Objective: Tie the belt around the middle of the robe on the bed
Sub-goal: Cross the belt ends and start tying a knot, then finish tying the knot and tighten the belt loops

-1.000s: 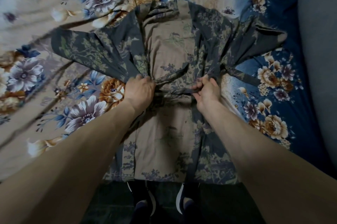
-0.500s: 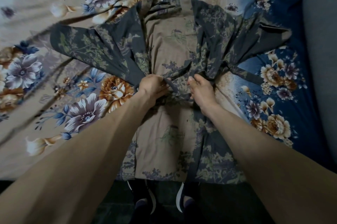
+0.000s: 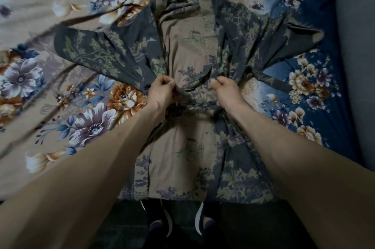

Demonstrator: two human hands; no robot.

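- The robe [image 3: 190, 62] lay spread on the bed [image 3: 60, 86], hem at the near edge, cinched at the waist.
- The belt [image 3: 276, 83] crossed its middle, one end trailing toward the right edge.
- The left hand [image 3: 161, 91] and right hand [image 3: 225, 89] were each closed tight on a belt strand at the waist.
- The knot looked half made; the next move was probably pulling both strands apart to snug it.
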